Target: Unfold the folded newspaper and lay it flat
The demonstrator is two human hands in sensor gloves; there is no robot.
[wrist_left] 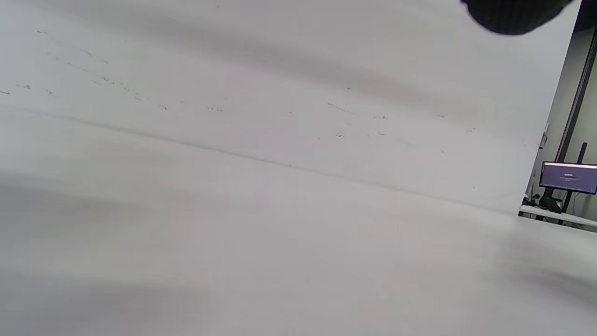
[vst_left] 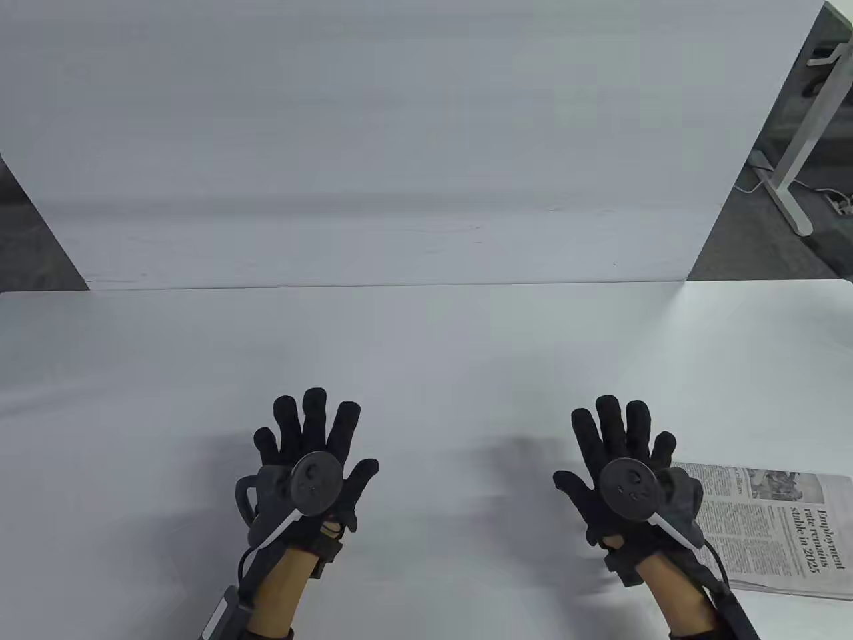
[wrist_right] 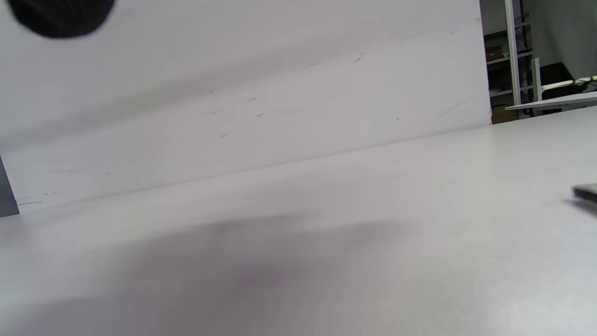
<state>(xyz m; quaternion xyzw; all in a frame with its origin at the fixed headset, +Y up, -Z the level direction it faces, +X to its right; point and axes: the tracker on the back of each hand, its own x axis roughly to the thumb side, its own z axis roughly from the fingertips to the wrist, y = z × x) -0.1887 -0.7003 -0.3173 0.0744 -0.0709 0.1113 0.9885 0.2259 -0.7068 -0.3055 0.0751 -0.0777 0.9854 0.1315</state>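
Gloved hands hover over a white table (vst_left: 426, 347), seen from a camera looking down. Both come in from the bottom edge, each in a black sensor glove with a round dark tracker strapped to its back.

Left hand (vst_left: 308, 460): palm down, fingers straight and spread apart, holding nothing. It sits left of centre, near the front of the table.

Right hand (vst_left: 621, 467): also palm down, fingers straight and fanned out, holding nothing. It sits right of centre, level with the left hand and well apart from it.

Folded newspaper (vst_left: 780, 527): lies flat on the table at the right edge of the view, just beside the right hand on its outer side. Part of its left edge is hidden behind the tracker strapped to that hand. A headline on it reads "Employment rate remains stable in 2025", turned sideways to the camera. Whether the hand touches the paper cannot be told.

A tall white backboard (vst_left: 400, 133) stands at the far edge of the table. A white table leg (vst_left: 800, 153) shows beyond it at upper right.

Each wrist view shows bare white tabletop and backboard, with only a dark gloved fingertip at a top corner. The left wrist view also shows a lit monitor (wrist_left: 568, 177) far off at right.
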